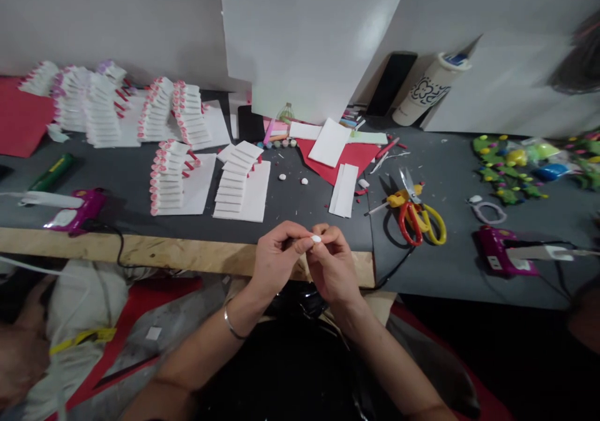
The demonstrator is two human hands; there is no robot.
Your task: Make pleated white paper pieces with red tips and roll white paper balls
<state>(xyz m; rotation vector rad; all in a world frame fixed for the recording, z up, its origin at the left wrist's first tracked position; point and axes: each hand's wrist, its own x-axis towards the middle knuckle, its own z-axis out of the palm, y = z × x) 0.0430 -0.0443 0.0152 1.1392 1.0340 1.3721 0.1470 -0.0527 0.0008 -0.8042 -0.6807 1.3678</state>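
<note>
White piece (315, 238), left of scissors (412, 198): pinched between left hand (280, 258) and right hand (334, 265); grips nearly closed, likely because piece small.

The small lump (316, 239), taken as the centre of the dial, is plain white. The table (290, 207) is dark grey, its wooden edge (187, 248) pale tan towards nine. White strips (169, 183) with pinkish-red ends lie at ten; a sheet (362, 158) near half past twelve is bright red. At one, a whitish cup (424, 93) bears curly dark outlines. Green leafy pieces (509, 170) dotted yellow and pink sit at two, and scissors (407, 213) nearer half past two have red and yellow handles.
</note>
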